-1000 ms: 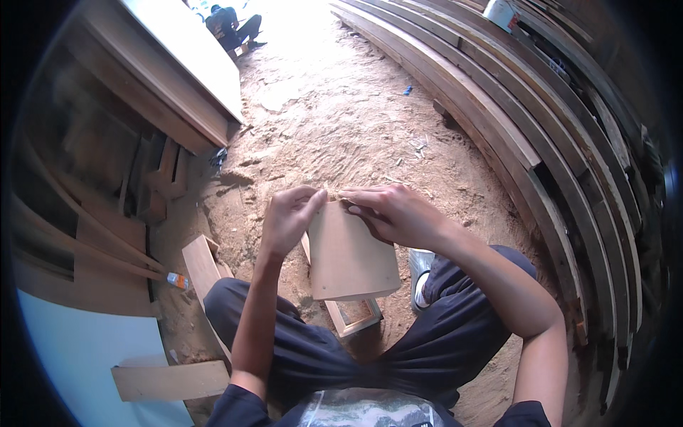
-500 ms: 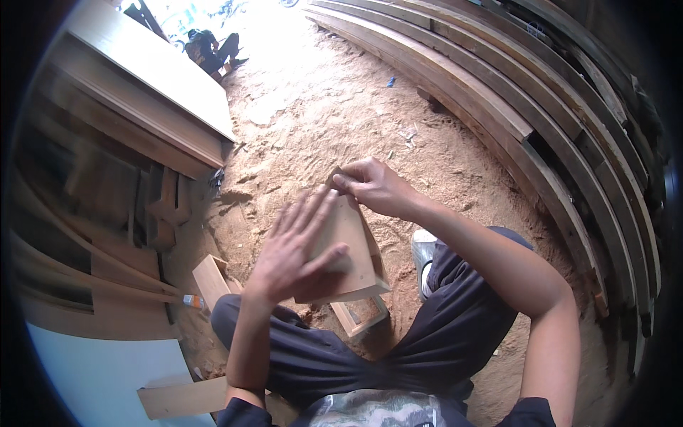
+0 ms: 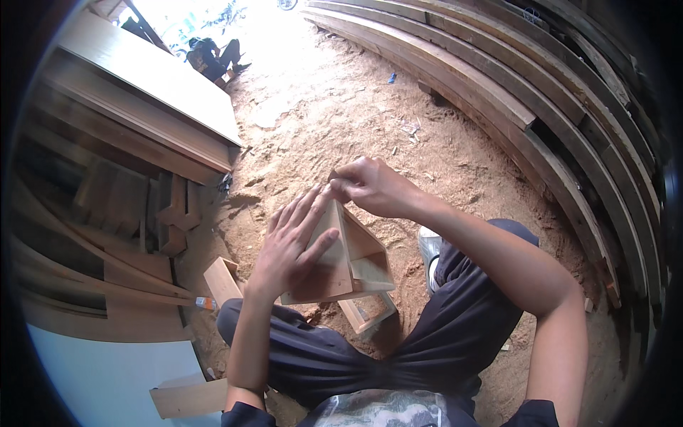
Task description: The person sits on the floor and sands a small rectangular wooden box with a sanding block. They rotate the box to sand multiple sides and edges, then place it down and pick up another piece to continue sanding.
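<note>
A pale wooden box with an open side sits between my knees, its far end narrow in this view. My left hand lies flat along its left panel, fingers stretched towards the far corner and thumb apart. At that far corner my right hand is closed, thumb and fingers pinched together. Whatever the pinch holds is hidden by the fingers. Beneath the box's near end, a smaller wooden frame shows in part.
Another narrow wooden box stands by my left knee, near a small orange-and-white container. Long timbers are stacked on the right. Boards lean at the left. A person sits far off on the sandy ground.
The wooden box has turned, so more of its open right side and inner divider shows. My left hand has shifted slightly with it; my right hand stays at the far corner.
</note>
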The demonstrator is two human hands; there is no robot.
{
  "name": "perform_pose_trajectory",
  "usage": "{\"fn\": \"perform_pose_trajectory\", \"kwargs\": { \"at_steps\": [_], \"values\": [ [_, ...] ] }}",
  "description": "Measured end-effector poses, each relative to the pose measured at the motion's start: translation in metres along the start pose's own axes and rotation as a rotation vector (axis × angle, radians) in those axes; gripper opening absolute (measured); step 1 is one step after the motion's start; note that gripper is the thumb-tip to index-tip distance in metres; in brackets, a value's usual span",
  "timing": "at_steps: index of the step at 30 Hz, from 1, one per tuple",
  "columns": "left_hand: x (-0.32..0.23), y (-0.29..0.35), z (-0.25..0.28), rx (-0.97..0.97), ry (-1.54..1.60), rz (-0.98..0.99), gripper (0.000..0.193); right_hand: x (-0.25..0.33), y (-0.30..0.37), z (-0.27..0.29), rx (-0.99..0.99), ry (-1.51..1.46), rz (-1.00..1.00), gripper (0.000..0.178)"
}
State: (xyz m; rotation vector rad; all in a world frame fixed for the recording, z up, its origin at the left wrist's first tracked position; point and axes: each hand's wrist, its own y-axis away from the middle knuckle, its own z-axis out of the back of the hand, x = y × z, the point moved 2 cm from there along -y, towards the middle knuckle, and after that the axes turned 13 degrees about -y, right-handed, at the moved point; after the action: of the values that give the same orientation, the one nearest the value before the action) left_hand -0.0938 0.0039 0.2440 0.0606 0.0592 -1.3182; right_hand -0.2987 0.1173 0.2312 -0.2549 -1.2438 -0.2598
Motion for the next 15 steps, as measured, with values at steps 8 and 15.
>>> {"fn": "perform_pose_trajectory", "kwargs": {
  "at_steps": [8,15],
  "values": [
    [-0.022,0.02,0.007,0.066,-0.11,-0.247,0.124,0.001,0.008,0.004,-0.044,0.171,0.114,0.025],
    [0.051,0.008,-0.013,0.071,0.205,0.289,0.089,0.008,0.017,-0.014,0.056,0.386,0.304,0.029]
  ]
}}
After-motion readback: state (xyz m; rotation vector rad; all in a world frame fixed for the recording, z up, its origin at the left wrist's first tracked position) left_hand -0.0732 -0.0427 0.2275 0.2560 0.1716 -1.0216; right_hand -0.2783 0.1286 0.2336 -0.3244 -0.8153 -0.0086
